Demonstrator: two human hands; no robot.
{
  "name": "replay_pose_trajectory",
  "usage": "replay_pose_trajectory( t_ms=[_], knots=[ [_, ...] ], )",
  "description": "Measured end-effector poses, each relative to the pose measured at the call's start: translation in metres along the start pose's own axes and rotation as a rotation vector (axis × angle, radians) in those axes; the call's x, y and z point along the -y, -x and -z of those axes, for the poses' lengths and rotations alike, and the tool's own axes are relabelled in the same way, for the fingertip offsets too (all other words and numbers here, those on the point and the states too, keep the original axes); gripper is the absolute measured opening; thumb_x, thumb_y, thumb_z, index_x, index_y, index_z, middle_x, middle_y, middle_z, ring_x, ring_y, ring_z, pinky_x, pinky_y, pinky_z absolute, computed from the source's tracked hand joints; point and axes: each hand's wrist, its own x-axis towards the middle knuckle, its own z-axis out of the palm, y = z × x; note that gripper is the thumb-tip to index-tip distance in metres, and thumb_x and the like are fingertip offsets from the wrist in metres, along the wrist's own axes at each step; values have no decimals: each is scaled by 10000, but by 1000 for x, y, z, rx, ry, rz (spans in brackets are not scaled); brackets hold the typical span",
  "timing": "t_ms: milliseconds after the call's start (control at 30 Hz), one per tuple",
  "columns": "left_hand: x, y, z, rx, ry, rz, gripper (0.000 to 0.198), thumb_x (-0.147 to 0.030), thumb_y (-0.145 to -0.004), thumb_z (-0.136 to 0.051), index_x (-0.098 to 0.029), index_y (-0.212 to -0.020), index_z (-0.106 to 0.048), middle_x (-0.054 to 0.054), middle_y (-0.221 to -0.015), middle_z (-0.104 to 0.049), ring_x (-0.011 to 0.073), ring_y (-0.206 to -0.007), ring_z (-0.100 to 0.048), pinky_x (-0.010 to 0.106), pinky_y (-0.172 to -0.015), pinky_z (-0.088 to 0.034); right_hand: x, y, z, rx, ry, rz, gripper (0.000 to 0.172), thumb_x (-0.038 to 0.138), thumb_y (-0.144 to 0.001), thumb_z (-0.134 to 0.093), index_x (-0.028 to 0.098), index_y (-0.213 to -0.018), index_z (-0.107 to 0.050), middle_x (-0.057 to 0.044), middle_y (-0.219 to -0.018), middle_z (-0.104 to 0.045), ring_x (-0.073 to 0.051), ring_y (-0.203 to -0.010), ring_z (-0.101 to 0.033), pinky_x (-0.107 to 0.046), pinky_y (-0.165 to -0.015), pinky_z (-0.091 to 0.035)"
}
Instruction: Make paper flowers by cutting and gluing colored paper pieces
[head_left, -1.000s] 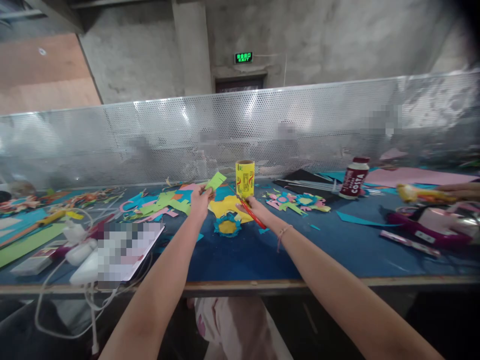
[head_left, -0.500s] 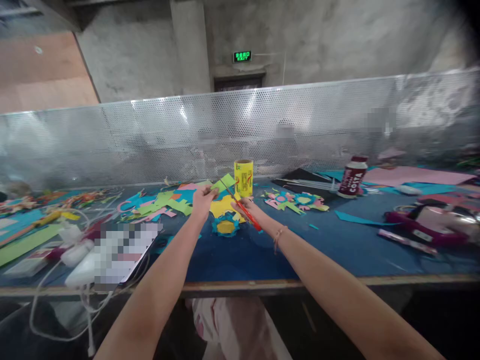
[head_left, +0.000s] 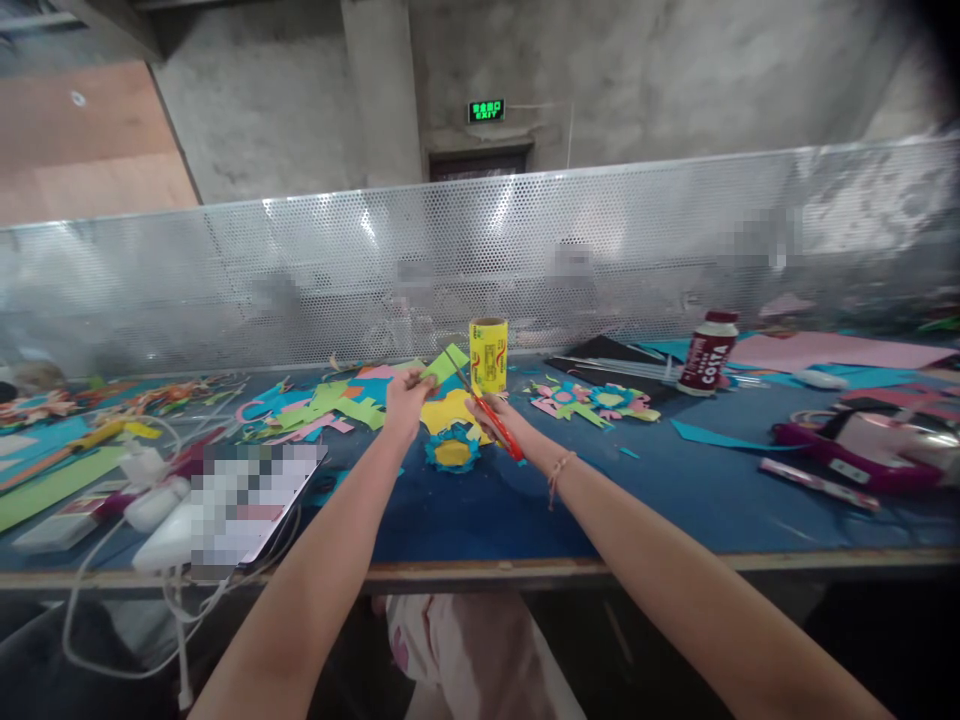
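Up went the red-handled scissors [head_left: 496, 428] to the green paper piece [head_left: 442, 366]; left hand [head_left: 407, 400] pinches the paper, right hand [head_left: 489, 410] grips the scissors, both arms stretched out.

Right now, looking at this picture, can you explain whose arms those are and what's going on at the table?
It is one view from a camera worn on a person's head, looking forward and down, so both bare arms are that person's own. The left hand pinches a green paper piece; the right hand holds red-handled scissors, blades angled toward it. Below lies a blue table strewn with coloured paper cut-outs, among them a blue-and-yellow paper flower. A yellow roll stands behind, a dark bottle to the right.
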Motion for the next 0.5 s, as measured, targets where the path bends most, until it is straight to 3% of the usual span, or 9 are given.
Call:
replay_pose_trajectory(
  t_ms=[167, 267, 500],
  knots=[
    [-3, 11, -6, 158, -71, 129, 344, -198, -500, -728, -148, -792, -553, 26, -716, -613, 137, -656, -585, 262, -598, -488, 4, 1, 0, 31, -93, -15, 407, 570, -657, -556, 210, -711, -374, 86, -476, -362, -47, -379, -348, -173, -363, -268],
    [-2, 14, -7, 236, -135, 132, 312, -257, -533, -718, -146, -794, -585, 41, -757, -622, 135, -679, -577, 243, -585, -486, 4, 1, -1, 44, -115, -18, 400, 561, -659, -561, 213, -717, -374, 88, -473, -358, -48, -377, -347, -172, -362, -266],
    [-1, 11, -6, 116, -157, 75, 259, -369, -598, -670, -143, -632, -548, -4, -567, -504, 110, -585, -517, 249, -555, -480, 3, 2, -2, 28, -87, -42, 394, 552, -657, -569, 208, -731, -392, 84, -474, -378, -48, -381, -351, -173, -366, -273]
  ],
)
